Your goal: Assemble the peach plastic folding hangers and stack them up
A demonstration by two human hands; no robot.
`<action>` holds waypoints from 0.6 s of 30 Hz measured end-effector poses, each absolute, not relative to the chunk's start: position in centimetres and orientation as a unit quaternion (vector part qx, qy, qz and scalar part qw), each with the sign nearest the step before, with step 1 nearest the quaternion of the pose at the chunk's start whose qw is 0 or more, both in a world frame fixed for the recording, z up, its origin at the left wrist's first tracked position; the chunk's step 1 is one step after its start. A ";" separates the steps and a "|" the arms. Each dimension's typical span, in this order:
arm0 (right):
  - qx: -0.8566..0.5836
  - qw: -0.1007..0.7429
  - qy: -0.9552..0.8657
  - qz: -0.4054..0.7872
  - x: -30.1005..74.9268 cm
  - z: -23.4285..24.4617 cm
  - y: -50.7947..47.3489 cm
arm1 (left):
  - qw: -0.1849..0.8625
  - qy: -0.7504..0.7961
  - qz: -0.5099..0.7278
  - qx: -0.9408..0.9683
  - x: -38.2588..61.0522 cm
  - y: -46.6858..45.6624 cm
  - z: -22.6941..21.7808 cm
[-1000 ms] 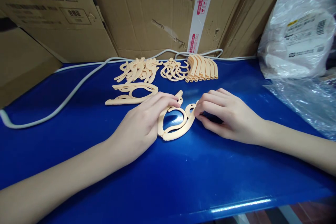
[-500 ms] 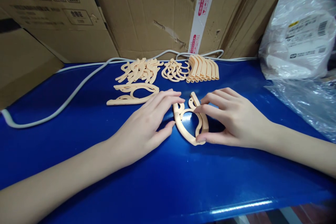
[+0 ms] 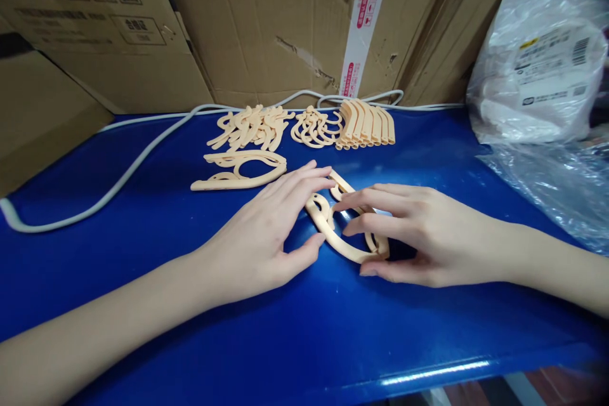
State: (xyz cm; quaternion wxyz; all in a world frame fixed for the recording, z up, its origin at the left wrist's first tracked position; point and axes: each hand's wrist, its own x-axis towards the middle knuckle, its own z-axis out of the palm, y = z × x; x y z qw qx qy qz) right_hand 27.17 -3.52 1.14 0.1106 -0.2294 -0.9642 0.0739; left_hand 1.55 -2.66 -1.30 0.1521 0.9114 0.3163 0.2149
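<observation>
A beige plastic folding hanger (image 3: 340, 245) lies on the blue table between my hands, its two arms spread in a V with the joined end toward the lower right. My right hand (image 3: 419, 235) is curled over that joined end, thumb on the near side and fingers across the far arm, gripping it. My left hand (image 3: 280, 235) rests at the hanger's left side, fingers stretched out and thumb apart, with the thumb tip by the near arm. A second folded hanger (image 3: 228, 183) lies beyond my left hand.
Behind are a pile of small curved pieces (image 3: 257, 127), a cluster of hooks (image 3: 314, 127) and a row of hanger arms (image 3: 366, 124). A white cable (image 3: 157, 139) runs along the cardboard boxes (image 3: 266, 25). Clear plastic packaging (image 3: 537, 76) stands at the right.
The hanger has turned, its joined end swinging to the right and its open ends to the left. My right hand has moved slightly nearer with it; my left hand has barely moved.
</observation>
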 end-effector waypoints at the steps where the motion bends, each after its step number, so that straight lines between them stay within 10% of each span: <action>1: -0.220 0.108 -0.964 0.107 27.4 1.2 -3.4 | 0.151 0.314 0.212 0.913 1.6 -2.7 -1.3; 18: -0.252 0.131 -0.942 0.178 27.9 0.8 -2.2 | 0.151 0.306 0.186 0.921 0.9 -1.9 -1.1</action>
